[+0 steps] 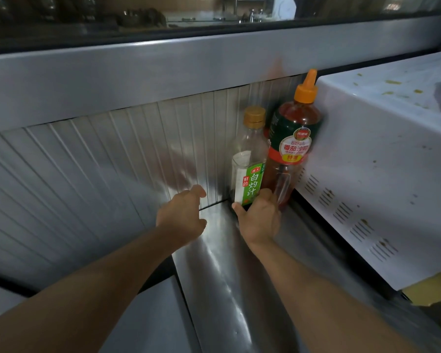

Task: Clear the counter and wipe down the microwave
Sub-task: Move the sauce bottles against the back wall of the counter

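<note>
Red-brown sauce fills the orange-capped bottle [292,138] beside the microwave [372,174]; right hand [259,217] grips the near-empty clear bottle [250,159] base, left hand [182,217] open, empty, just beside.

Bare forearms, no sleeves, seemingly no rings.

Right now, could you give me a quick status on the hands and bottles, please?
Left hand open, empty. Right hand at base of both bottles; grip unclear. Clear bottle, ketchup upright beside microwave.
</note>
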A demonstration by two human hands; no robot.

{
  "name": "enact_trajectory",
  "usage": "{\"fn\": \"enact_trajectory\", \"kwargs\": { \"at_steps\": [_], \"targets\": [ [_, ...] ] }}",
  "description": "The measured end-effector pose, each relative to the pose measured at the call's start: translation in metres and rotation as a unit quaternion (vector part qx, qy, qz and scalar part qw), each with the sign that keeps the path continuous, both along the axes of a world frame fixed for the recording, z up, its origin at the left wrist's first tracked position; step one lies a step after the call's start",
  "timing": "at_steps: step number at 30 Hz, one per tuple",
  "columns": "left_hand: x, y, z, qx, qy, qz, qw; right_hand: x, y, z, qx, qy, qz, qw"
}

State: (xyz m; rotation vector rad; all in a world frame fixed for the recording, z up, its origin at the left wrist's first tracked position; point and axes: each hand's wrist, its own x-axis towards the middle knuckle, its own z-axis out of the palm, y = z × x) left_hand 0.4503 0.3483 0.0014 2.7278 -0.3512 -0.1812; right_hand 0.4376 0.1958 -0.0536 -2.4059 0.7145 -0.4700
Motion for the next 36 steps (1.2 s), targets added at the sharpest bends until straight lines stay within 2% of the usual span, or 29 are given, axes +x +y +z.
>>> {"fn": "enact_trajectory", "kwargs": {
  "at_steps": [7, 13, 16, 24, 36],
  "targets": [
    [-0.016, -0.006, 0.023, 0.016, -0.011, -0.023, 1.000, -0.038, -0.017, 0.022, 0.013, 0.059, 0.106, 0.993],
    [-0.049, -0.013, 0.067, 0.046, -0.025, -0.060, 0.997, -0.096, -0.039, 0.071, -0.114, 0.140, 0.164, 0.970],
    [-0.074, -0.018, 0.087, 0.060, -0.030, -0.083, 0.994, -0.128, -0.044, 0.098, -0.142, 0.160, 0.169, 0.962],
    [-0.145, -0.043, 0.122, 0.070, -0.048, -0.154, 0.984, -0.215, -0.052, 0.143, -0.152, 0.204, 0.142, 0.957],
    [-0.207, -0.109, 0.141, 0.031, -0.057, -0.275, 0.959, -0.328, -0.101, 0.168, -0.113, 0.172, 0.016, 0.978]
  ]
}}
